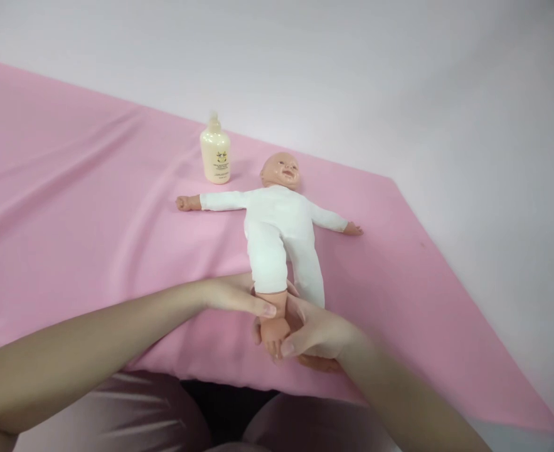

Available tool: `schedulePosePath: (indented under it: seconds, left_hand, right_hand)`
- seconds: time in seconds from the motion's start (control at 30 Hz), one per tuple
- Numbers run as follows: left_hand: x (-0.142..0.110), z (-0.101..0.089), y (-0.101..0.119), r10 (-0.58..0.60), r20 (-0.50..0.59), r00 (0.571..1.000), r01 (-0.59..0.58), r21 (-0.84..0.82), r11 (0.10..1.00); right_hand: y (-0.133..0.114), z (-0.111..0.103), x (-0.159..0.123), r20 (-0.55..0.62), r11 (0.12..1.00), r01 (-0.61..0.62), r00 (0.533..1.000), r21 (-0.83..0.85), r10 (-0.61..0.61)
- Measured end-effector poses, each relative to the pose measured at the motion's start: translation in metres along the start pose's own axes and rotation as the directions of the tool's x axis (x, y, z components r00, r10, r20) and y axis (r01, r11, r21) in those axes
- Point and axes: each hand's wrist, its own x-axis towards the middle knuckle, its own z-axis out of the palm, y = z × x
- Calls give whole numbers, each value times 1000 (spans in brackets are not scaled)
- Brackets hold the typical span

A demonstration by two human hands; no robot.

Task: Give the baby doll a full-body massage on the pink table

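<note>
A baby doll in a white cloth suit lies on its back on the pink sheet, arms spread wide and feet toward me. My left hand grips the doll's leg at the ankle, thumb on top and fingers hidden beneath. Around the same foot is my right hand, its thumb resting by the toes and its other fingers mostly underneath. The doll's other foot lies partly hidden behind my right hand.
A cream pump bottle with a printed label stands upright beyond the doll's outstretched arm, left of its head. The pink sheet covers the table, with folds on the left. Behind it is a pale wall or floor. My legs are below the near edge.
</note>
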Motion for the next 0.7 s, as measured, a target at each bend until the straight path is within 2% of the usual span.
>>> schedulePosePath:
  seconds: [0.13,0.3,0.47,0.7]
  left_hand:
    - [-1,1,4,44,0,999,-44,5,999]
    - [-5,0,4,0,-58,998,2,43,999]
    - [-6,-2,3,0,-52,999,5,93,996]
    - [-5,-2,3,-27,-49,998,33,139,990]
  right_hand:
    - [-2,3,2,58,999,53,997,12,-53]
    - [-1,0,1,73,998,62,995,15,-63]
    - [1,-3,-1,109,997,74,991,24,-77]
    - [3,0,1,14,986,73,997,150,-76]
